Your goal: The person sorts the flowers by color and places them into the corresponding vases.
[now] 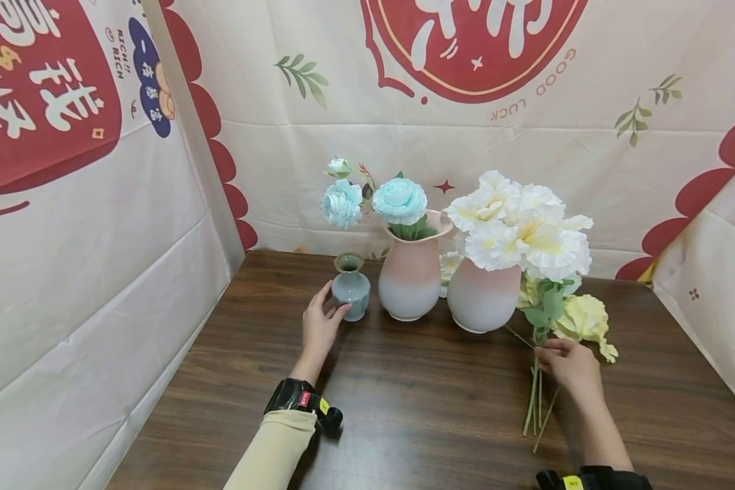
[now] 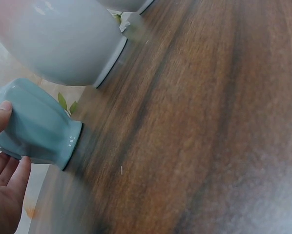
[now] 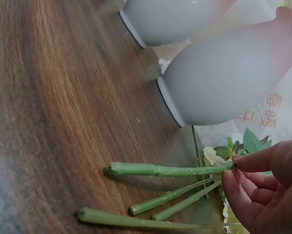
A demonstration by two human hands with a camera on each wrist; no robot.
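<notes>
At the back left of the table, my left hand (image 1: 321, 327) holds a small blue-grey vase (image 1: 351, 289) around its body, thumb on one side and fingers on the other. The vase stands upright; in the left wrist view its base (image 2: 70, 146) meets the table. My right hand (image 1: 571, 367) pinches green flower stems (image 3: 170, 170) between thumb and fingers. Large white flowers (image 1: 527, 228) top these stems and hide the mouth of a pink-and-white vase (image 1: 484, 296). Several cut stem ends point toward the table's front. Yellow flowers (image 1: 584, 320) are beside the right hand.
A second pink-and-white vase (image 1: 409, 279) stands in the middle, holding light-blue flowers (image 1: 399, 201). Another white bloom (image 1: 449, 269) shows behind the two vases. Printed cloth (image 1: 318, 143) hangs at the back and sides of the brown wooden table (image 1: 404, 408).
</notes>
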